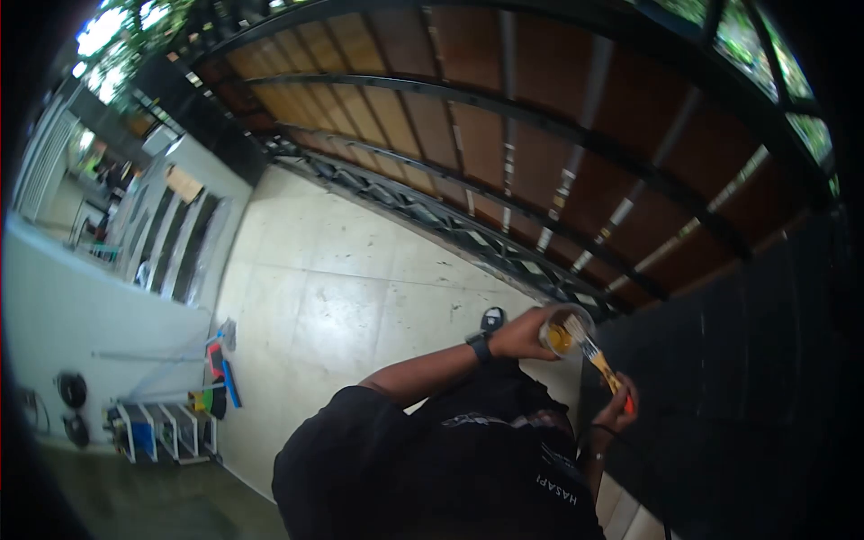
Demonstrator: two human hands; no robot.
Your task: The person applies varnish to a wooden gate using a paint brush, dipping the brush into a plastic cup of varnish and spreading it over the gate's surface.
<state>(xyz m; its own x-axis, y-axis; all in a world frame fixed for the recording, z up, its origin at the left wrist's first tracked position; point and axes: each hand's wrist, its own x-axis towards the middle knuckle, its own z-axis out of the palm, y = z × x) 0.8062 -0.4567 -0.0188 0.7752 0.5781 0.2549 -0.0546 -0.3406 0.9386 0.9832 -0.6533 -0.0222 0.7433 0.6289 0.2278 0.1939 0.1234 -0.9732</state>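
Observation:
My left hand point(522, 334), with a dark watch on its wrist, is closed around a clear cup point(580, 317) with yellowish-brown liquid point(559, 338) at its bottom. In my right hand point(621, 409) is a paintbrush point(599, 362) with a yellow handle and an orange-red end, gripped near that end. Its pale bristles overlap the mouth of the cup, pointing up and to the left. A dark panel point(711, 360) lies beyond my right hand.
A slatted brown wooden gate point(477, 144) with a black metal frame runs across the top. Pale tiles point(346, 288) cover the floor. On the left, brooms point(216, 364) lean by a small shelf rack point(166, 430). A black sandal point(492, 319) shows near my left hand.

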